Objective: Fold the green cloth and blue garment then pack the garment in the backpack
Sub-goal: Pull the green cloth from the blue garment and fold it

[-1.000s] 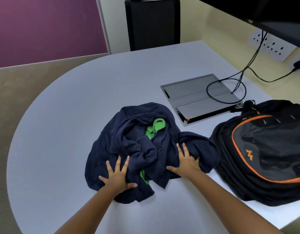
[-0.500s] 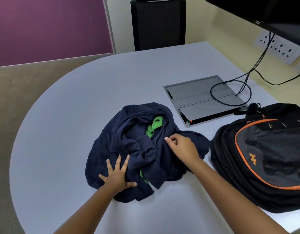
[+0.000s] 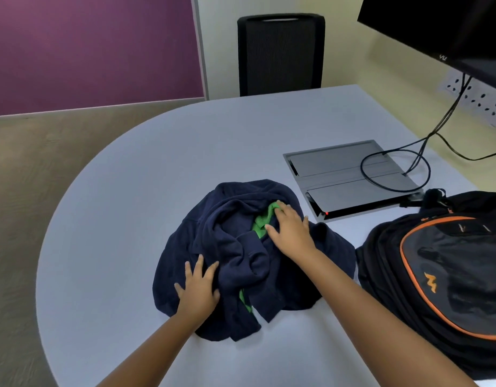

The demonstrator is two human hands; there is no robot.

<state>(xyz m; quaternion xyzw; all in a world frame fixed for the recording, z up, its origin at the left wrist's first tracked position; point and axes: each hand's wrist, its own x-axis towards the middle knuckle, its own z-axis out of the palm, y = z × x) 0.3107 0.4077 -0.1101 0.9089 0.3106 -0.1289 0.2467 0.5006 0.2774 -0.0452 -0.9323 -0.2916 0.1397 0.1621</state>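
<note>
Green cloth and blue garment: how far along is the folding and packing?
Nothing is folded. The blue garment lies crumpled with the green cloth tangled inside. The left hand presses the garment flat; the right hand reaches the cloth. Both folds and packing the backpack remain.

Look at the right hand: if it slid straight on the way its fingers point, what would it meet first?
The right hand points up-left across the pile, so it would likely first meet the green cloth at its fingertips, then folds of the blue garment. Depth is uncertain.
</note>
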